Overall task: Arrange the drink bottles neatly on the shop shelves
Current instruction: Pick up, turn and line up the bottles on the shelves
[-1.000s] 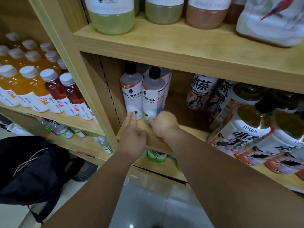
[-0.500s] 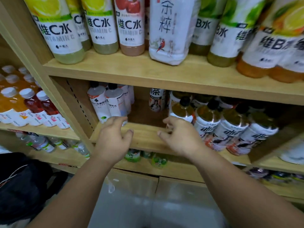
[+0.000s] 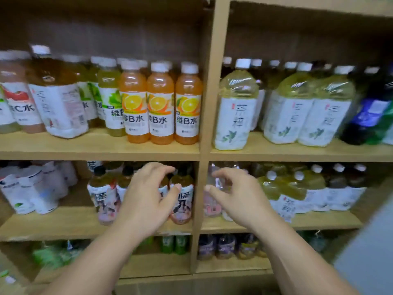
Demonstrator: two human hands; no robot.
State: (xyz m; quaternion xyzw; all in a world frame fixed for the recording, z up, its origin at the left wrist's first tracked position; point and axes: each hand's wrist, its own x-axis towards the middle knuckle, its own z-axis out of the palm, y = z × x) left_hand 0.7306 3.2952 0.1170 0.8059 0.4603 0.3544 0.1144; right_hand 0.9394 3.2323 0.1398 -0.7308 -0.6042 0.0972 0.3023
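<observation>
Head camera: from my remote station I looked onto wooden shelving [image 3: 95, 147] stocked with drink bottles. Both of the person's bare hands were raised before the middle shelf [image 3: 53, 224].

The left hand [image 3: 146, 199] hovered in front of the black-capped tea bottles [image 3: 104, 194] in the left bay. Its fingers were half-curled and its thumb spread, grasping nothing; I could not tell whether its fingertips touched a cap. The right hand [image 3: 236, 196], just across the upright divider [image 3: 207, 99], was likewise released, its fingers loosely hooked before a clear bottle with a pink label [image 3: 212, 205].

On the shelf above, three orange bottles [image 3: 160, 103] with white caps and orange-slice labels stood upright side by side, the last one just beside the divider. To their left came pale green bottles [image 3: 110, 103] and a large brown tea bottle [image 3: 57, 96] with a white label.

In the right bay, large pale-yellow tea bottles [image 3: 234, 111] with white labels stood along the front edge, and a dark blue bottle [image 3: 370, 116] stood at the far end.

White-labelled bottles [image 3: 27, 194] filled the left end of the middle shelf. Yellow-green tea bottles [image 3: 297, 194] stood to the right of the right hand.

Lower down, green bottles [image 3: 174, 243] and purple-labelled bottles [image 3: 223, 245] showed only as a blur.
</observation>
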